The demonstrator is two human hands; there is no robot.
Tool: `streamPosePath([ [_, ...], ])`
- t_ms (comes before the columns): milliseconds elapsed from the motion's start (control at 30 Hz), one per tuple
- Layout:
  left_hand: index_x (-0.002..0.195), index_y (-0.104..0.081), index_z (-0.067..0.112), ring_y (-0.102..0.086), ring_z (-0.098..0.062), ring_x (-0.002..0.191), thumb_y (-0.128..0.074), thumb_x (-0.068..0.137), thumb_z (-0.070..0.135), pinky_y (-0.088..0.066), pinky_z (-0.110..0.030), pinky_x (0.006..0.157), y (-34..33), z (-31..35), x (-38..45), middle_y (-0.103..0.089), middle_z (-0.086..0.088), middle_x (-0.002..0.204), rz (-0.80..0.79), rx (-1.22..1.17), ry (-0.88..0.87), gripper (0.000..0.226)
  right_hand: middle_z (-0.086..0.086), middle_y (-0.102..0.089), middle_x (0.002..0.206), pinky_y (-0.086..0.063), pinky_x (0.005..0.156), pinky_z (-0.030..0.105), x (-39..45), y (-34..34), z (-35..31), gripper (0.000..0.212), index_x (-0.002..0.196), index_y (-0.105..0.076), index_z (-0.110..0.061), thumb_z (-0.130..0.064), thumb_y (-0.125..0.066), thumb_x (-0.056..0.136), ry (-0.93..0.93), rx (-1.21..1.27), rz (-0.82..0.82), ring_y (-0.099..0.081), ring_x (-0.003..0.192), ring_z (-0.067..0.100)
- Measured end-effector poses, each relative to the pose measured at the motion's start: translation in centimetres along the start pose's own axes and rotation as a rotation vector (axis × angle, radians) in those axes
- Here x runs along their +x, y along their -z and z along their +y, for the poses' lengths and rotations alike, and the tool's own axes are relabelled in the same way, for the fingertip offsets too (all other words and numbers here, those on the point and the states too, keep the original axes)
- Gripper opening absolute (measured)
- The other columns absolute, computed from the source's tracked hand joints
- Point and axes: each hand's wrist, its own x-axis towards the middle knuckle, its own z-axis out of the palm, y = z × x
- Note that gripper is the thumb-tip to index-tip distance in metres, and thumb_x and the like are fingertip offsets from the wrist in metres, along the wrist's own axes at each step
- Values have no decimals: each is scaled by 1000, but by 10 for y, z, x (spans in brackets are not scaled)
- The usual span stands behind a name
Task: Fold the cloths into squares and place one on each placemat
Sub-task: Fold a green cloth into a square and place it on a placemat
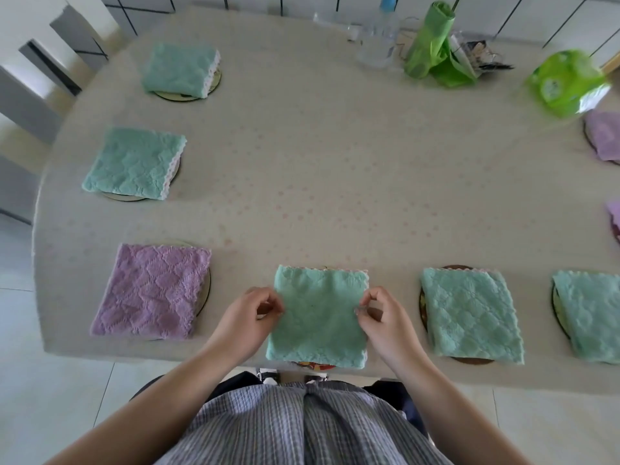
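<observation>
A folded green cloth lies square on the near middle placemat, which shows only as a sliver at the table's front edge. My left hand pinches the cloth's left edge and my right hand pinches its right edge. Other folded squares lie on round placemats: a purple cloth to the left, green cloths to the right, and green cloths along the left side. Purple cloths show at the right edge.
At the back of the round table stand a clear water bottle, a roll of green bags and a green tissue pack. Chairs stand at the far left. Tiled floor lies beyond the table edge.
</observation>
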Motion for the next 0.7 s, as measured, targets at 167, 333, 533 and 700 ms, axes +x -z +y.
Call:
streamPosePath([
  [167, 84, -62, 35, -60, -8, 95, -59, 88, 8, -51, -29, 87, -4, 1, 2, -59, 10, 100, 4, -100, 64, 27, -19, -56, 104, -47, 63, 17, 8, 5, -2, 24, 99, -62, -31, -10, -55, 89, 34, -40, 31, -61, 84, 9],
  [333, 83, -59, 40, -59, -9, 96, -59, 88, 11, -51, -30, 88, -3, 0, 3, -58, 7, 102, -8, 0, 46, 30, -14, -54, 114, -48, 79, 22, 11, 1, 6, 31, 111, -61, -32, -11, -56, 90, 34, -105, -13, -59, 94, 8],
  [533, 88, -60, 35, -55, -3, 91, -60, 87, 14, -42, -11, 78, -4, -2, 0, -52, 8, 100, 0, 106, 10, 20, -9, -47, 129, -44, 80, 13, 9, -1, 10, 33, 116, -59, -32, -13, -58, 89, 106, -187, -4, -58, 95, 8],
  [700, 112, -58, 24, -43, -15, 119, -47, 86, 42, -40, -42, 99, -10, -5, -6, -49, 3, 122, 138, 635, -438, 34, -3, -15, 154, -9, 114, 42, 3, -3, 16, 49, 136, -41, -31, -35, -54, 89, 442, -665, 22, -7, 142, 14],
])
